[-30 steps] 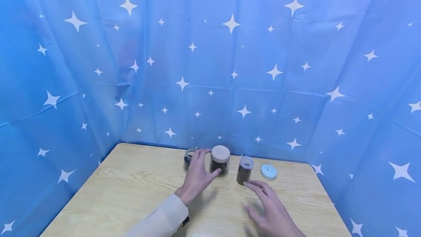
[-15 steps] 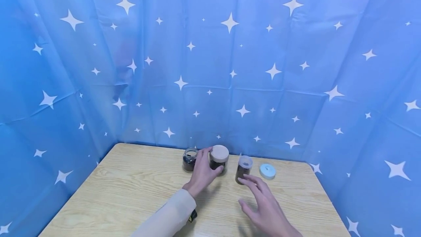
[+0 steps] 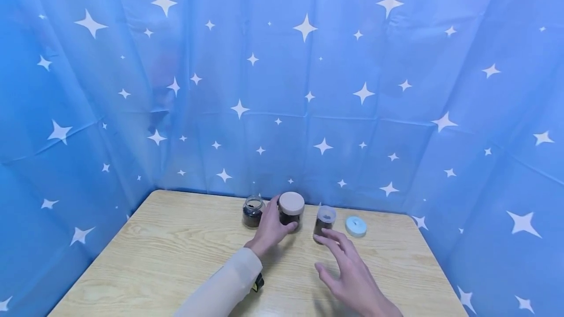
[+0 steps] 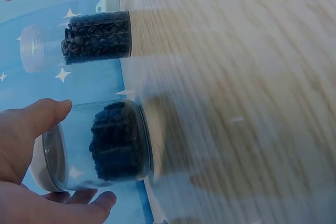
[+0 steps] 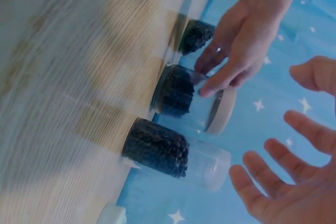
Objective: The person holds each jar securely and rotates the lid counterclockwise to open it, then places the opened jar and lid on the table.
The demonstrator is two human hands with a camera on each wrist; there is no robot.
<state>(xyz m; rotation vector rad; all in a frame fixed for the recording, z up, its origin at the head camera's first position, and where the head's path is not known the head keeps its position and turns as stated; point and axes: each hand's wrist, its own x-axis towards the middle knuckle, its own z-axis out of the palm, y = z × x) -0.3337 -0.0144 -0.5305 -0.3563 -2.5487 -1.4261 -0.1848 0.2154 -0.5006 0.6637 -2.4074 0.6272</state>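
My left hand (image 3: 270, 231) holds a wide clear jar (image 4: 118, 142) between thumb and fingers, just below its pale lid (image 3: 292, 203). Dark coffee beans fill the lower part of this jar, which stands upright on the table. My right hand (image 3: 350, 278) is spread with fingers apart, in front of a narrower clear jar (image 3: 324, 223) of coffee beans. In the right wrist view a gap shows between those fingers and the narrow jar's translucent top (image 5: 216, 169). Whether that top is capped, I cannot tell.
Left of the held jar stands a small uncapped glass jar (image 3: 252, 215) with dark contents. A light blue round lid (image 3: 355, 226) lies right of the narrow jar. Behind the wooden table (image 3: 167, 248) hangs a blue curtain (image 3: 282, 87) with white stars.
My left hand has shifted slightly right against the wide jar, uncovering more of the small glass jar. My right hand has drifted a little left toward the narrow jar. The view has shifted slightly.
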